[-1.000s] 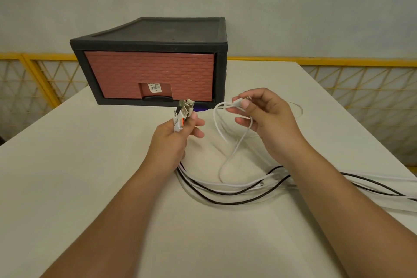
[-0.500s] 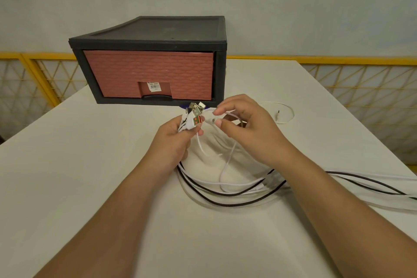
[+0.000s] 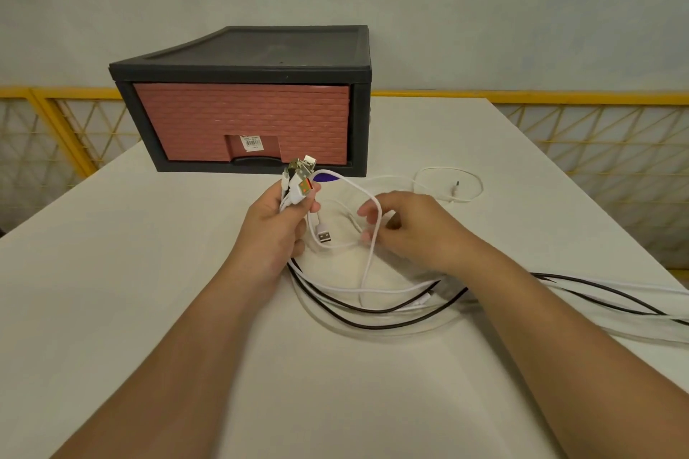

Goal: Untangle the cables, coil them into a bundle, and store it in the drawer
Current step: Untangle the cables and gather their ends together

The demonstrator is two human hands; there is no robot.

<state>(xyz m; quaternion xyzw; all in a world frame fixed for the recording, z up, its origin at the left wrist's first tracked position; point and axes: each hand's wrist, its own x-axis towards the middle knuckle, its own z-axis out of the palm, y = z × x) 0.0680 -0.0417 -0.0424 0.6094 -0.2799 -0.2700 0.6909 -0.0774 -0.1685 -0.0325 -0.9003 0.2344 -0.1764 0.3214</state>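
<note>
My left hand (image 3: 276, 231) grips a bunch of USB plugs (image 3: 301, 175) pointing up, just in front of the drawer. From it a white cable (image 3: 373, 235) loops to the right and down. My right hand (image 3: 406, 227) pinches that white loop between fingertips. One loose USB plug (image 3: 323, 236) hangs between my hands. White and black cables (image 3: 376, 324) curve over the white table (image 3: 149, 272) below my hands and trail off to the right. The drawer (image 3: 242, 127), brick-red in a dark grey case (image 3: 261, 48), is shut.
A thin white cable with a small jack plug (image 3: 455, 187) lies curled on the table to the right of the drawer case. A yellow mesh railing (image 3: 596, 130) runs behind the table. A grey wall stands behind.
My right hand brought a white plug end to my left hand, then dropped lower and right, now pinching the white loop. My left hand holds more plugs and sits slightly lower.
</note>
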